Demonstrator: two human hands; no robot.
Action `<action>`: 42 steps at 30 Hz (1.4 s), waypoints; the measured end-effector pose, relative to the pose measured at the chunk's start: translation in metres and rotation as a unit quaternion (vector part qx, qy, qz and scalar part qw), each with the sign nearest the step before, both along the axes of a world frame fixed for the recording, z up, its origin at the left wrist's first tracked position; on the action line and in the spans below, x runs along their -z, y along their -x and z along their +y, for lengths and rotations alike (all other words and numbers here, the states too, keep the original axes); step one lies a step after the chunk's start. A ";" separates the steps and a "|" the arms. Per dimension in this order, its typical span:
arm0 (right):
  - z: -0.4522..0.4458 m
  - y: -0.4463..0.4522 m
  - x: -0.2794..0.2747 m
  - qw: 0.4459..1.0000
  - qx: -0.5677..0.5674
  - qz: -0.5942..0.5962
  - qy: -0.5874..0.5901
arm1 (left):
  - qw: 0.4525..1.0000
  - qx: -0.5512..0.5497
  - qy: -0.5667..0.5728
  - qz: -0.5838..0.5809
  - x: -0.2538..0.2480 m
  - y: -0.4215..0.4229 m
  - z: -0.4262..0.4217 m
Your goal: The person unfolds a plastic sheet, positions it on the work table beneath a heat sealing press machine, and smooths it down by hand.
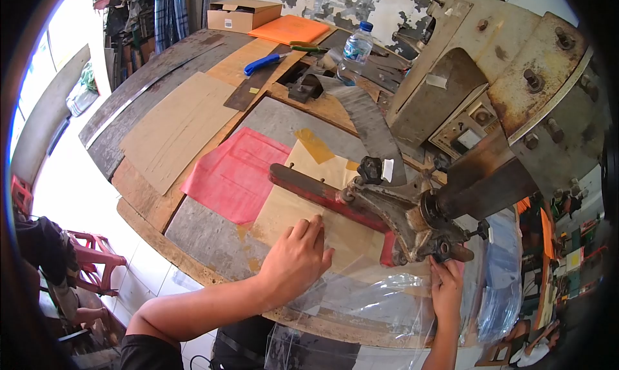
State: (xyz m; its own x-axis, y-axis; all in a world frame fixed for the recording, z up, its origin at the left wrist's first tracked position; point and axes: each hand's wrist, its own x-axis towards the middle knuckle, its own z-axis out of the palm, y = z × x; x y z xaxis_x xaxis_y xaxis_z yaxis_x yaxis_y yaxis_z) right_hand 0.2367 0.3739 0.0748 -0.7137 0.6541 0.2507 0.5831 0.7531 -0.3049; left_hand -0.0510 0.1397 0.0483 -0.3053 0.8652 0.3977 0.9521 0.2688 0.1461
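Observation:
My left hand (300,257) lies on a beige sheet (277,215), its fingers stretched out just in front of a long metal bar with red sides (322,202). The bar hangs from a metal press head (412,221) and crosses over the sheet. My right hand (446,289) is below the press head's right end, fingers extended upward beside a clear plastic sheet (393,305); its fingertips are partly hidden by a lever. The clear plastic spreads across the front of the table and hangs over its edge. A pink sheet (235,173) lies left of the beige one.
The large press body (477,60) rises at right. Toward the back are a water bottle (356,52), a blue-handled cutter (263,64), an orange pad (289,29) and a cardboard box (244,16). Folded clear plastic (501,280) lies right. A red stool (97,260) stands left.

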 end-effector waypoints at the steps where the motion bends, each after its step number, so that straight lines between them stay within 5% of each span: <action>1: -0.001 0.001 0.000 1.000 -0.004 0.005 -0.004 | 1.000 -0.002 0.004 -0.003 -0.001 0.000 0.000; 18: 0.010 -0.017 0.012 0.996 -0.018 -0.004 -0.092 | 0.998 0.046 -0.036 -0.012 0.005 0.006 -0.004; 24: 0.000 -0.039 0.003 0.995 -0.071 0.067 -0.029 | 0.993 0.085 -0.007 -0.079 -0.014 0.016 -0.023; 35: -0.072 -0.084 0.015 0.962 0.110 0.238 0.073 | 0.970 0.051 -0.124 -0.201 -0.013 -0.010 -0.076; 42: -0.072 -0.085 0.022 0.950 0.147 0.275 -0.010 | 0.966 0.026 -0.158 -0.201 -0.014 -0.015 -0.075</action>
